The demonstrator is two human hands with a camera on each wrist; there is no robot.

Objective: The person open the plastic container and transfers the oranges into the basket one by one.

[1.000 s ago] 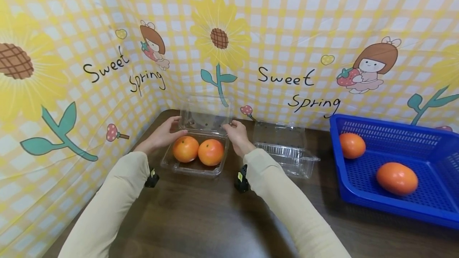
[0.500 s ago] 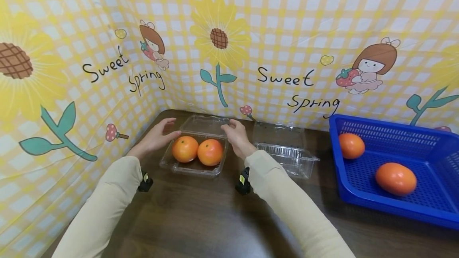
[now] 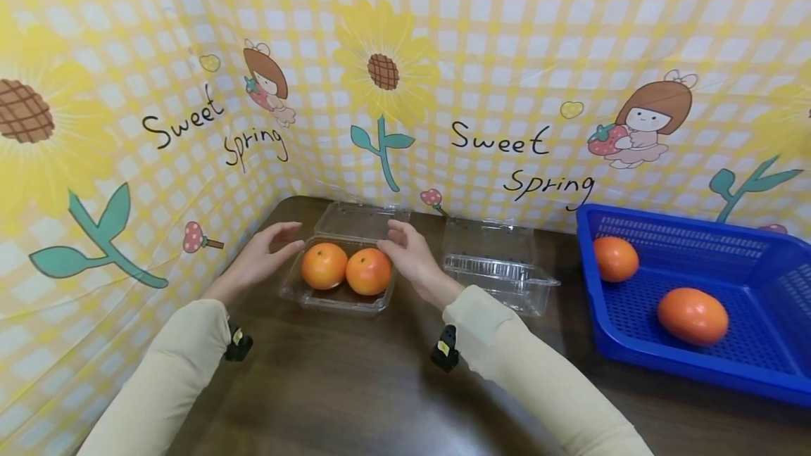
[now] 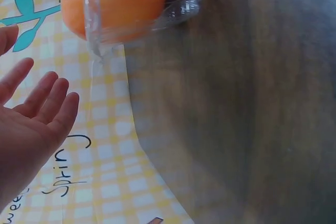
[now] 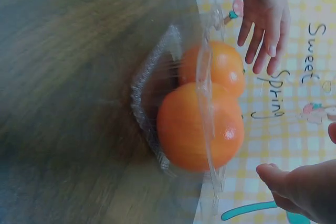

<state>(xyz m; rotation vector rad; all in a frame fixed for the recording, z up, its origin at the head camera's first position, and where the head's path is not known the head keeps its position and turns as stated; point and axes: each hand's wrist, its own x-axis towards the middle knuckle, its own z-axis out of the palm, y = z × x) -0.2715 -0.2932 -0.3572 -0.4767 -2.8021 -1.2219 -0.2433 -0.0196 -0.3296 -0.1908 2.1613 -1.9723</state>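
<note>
Two oranges, one on the left [image 3: 324, 266] and one on the right [image 3: 368, 271], sit side by side in a clear plastic clamshell container [image 3: 345, 306]. Its lid [image 3: 362, 220] lies folded back towards the wall cloth. To the left of the container, my left hand [image 3: 262, 255] hovers with loosely spread fingers and holds nothing; the left wrist view [image 4: 37, 124] shows its palm. My right hand [image 3: 415, 259] is at the container's right side, fingers relaxed around nothing, near the right orange. Whether its fingertips touch the rim cannot be told.
Another clear clamshell container [image 3: 494, 273] stands with its lid raised, right of my right hand. A blue plastic basket [image 3: 592, 315] farther right holds two orange-coloured fruits [image 3: 693, 316]. A patterned cloth [image 3: 494, 55] walls the brown table [image 3: 329, 378] behind and left.
The lid, upright between both hands a second ago, has dropped back. Both hands have left it and drawn back towards me, the left one also moving left.
</note>
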